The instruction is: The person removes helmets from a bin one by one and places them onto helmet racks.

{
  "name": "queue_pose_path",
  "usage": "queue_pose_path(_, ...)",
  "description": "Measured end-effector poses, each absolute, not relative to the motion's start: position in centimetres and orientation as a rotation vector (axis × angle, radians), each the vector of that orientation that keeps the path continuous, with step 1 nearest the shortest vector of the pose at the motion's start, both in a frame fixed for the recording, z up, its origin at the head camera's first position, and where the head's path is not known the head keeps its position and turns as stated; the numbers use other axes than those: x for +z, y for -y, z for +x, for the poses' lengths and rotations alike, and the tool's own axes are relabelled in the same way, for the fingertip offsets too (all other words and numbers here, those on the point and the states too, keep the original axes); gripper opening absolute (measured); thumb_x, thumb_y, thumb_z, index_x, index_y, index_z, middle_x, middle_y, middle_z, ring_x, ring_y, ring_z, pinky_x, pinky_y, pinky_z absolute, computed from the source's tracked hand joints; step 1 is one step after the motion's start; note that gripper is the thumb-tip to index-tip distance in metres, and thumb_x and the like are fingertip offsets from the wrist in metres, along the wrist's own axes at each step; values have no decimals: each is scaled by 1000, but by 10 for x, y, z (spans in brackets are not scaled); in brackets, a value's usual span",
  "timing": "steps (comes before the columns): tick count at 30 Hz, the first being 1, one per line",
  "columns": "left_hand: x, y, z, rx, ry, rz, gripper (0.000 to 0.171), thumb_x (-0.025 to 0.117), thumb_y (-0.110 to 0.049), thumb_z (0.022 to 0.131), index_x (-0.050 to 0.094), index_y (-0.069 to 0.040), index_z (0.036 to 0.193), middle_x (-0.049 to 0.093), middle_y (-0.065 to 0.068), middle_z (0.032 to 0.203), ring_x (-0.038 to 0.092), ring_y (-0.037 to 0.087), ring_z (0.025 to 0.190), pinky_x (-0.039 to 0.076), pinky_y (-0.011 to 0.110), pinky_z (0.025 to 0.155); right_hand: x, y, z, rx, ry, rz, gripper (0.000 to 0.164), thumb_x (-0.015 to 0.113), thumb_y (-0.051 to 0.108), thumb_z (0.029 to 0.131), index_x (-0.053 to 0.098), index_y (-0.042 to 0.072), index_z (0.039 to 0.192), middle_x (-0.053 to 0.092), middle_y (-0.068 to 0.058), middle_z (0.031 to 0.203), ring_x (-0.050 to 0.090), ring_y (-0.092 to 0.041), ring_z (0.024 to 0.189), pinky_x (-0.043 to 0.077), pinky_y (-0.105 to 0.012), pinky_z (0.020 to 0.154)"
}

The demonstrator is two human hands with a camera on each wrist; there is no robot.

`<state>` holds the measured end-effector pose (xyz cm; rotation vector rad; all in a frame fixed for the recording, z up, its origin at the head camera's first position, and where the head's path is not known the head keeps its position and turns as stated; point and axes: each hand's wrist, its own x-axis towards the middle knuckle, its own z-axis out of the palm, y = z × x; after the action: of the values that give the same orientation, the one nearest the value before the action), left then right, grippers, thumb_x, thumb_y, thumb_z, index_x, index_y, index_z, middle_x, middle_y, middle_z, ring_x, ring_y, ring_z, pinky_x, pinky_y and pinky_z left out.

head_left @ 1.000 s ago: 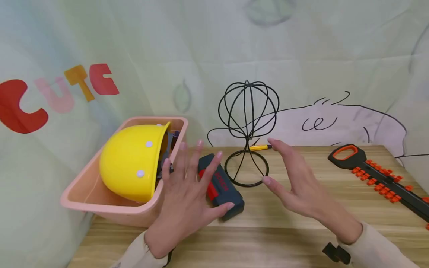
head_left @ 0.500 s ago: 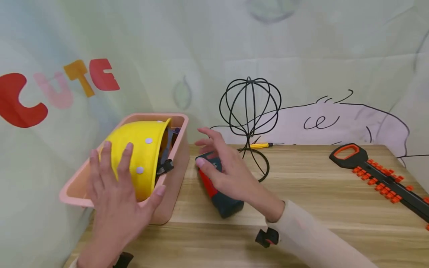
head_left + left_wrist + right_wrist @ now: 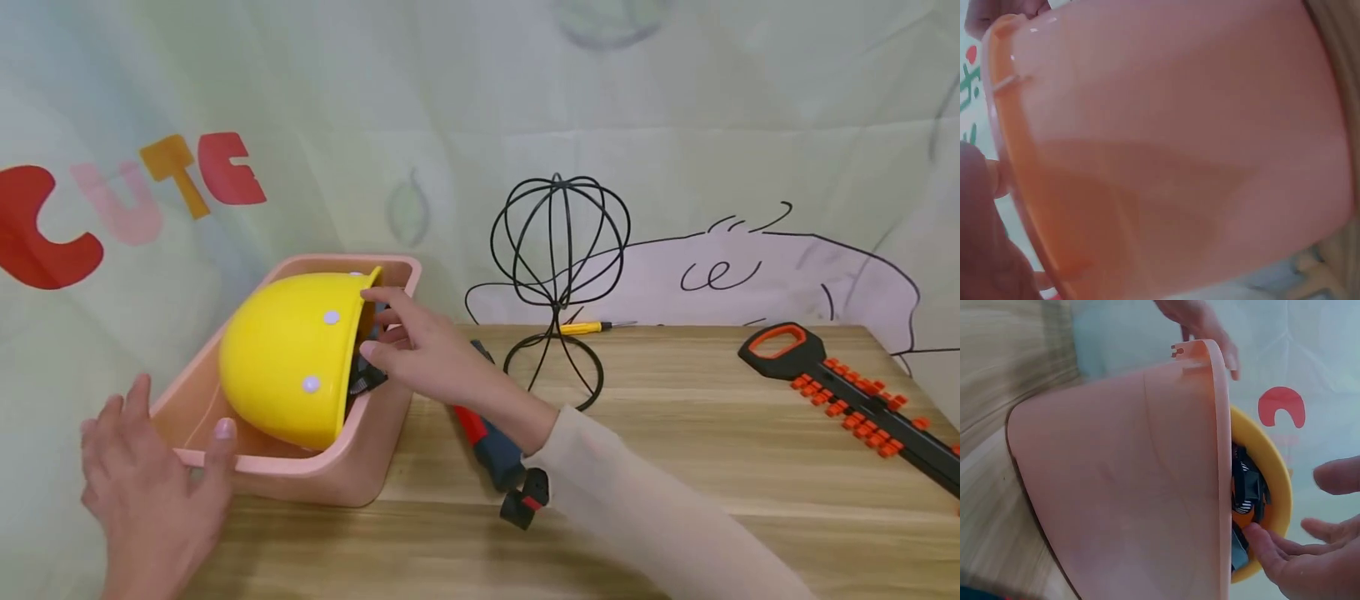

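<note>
A yellow hard hat (image 3: 288, 358) lies on its side in a pink plastic tub (image 3: 378, 450), its opening turned to the right. Black buckles and straps (image 3: 1246, 487) show inside the hat in the right wrist view. My right hand (image 3: 431, 350) is at the hat's rim, fingers loosely bent with the fingertips reaching into the opening and the thumb apart from them. At the tub's front left corner, my left hand (image 3: 153, 483) has its fingers spread beside the rim. The left wrist view is mostly filled by the tub's outer wall (image 3: 1197, 137).
Right of the tub, a dark blue and red case (image 3: 498, 454) lies partly hidden under my right forearm. Behind it stand a black wire head-shaped stand (image 3: 557, 304) and a yellow screwdriver (image 3: 581, 328). A black and orange hedge trimmer (image 3: 862, 400) lies at the right.
My right hand has moved left from beside the wire stand, over the case, to the hat's rim. My left hand has moved left, past the hat's front, to the tub's front left corner.
</note>
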<state>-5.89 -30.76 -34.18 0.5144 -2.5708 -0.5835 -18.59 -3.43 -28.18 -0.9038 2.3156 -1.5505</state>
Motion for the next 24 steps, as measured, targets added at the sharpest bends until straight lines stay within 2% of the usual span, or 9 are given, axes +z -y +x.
queue_pose_path(3, -346, 315, -62, -623, 2619, 638, 89, 40, -54, 109, -11, -16, 172, -3, 30, 178, 0, 55, 163, 4, 82, 126, -282, 44, -190, -1567, -2289, -804, 63, 63, 26, 107, 38, 28, 165, 59, -5, 155, 65, -21, 133, 58, -36, 106)
queue_pose_path(8, -358, 324, -65, -751, 2475, 667, 85, 45, -44, 109, -1, -15, 173, 19, 35, 174, 25, 58, 156, 16, 74, 128, -284, 59, -196, -1674, -2194, -733, 63, 66, 21, 106, 41, 25, 164, 62, -7, 152, 66, -19, 131, 59, -32, 104)
queue_pose_path(12, -361, 327, -66, -829, 2488, 788, 79, 41, -45, 112, -1, -18, 173, 29, 33, 172, 40, 60, 145, 29, 72, 125, -286, 70, -197, -1712, -2197, -693, 64, 71, 20, 104, 43, 25, 162, 68, -7, 140, 67, -11, 115, 59, -24, 99)
queue_pose_path(16, -361, 325, -65, -828, 2528, 884, 77, 33, -52, 113, -3, -21, 173, 33, 34, 169, 47, 60, 136, 35, 72, 120, -290, 77, -196, -1788, -2174, -662, 67, 75, 21, 102, 44, 25, 161, 71, -7, 129, 67, -6, 102, 59, -20, 92)
queue_pose_path(20, -364, 325, -64, -798, 2532, 909, 77, 31, -54, 113, -4, -22, 173, 39, 39, 162, 49, 61, 127, 38, 72, 115, -291, 83, -195, -1866, -2097, -601, 68, 77, 15, 100, 45, 25, 160, 70, -7, 122, 68, -8, 97, 61, -23, 92)
queue_pose_path(24, -363, 324, -64, -814, 2567, 950, 76, 28, -55, 113, -10, -25, 172, 36, 37, 165, 47, 61, 132, 36, 72, 118, -290, 88, -189, -1953, -2035, -492, 67, 75, 6, 99, 47, 25, 157, 69, -7, 117, 68, -11, 93, 63, -31, 96)
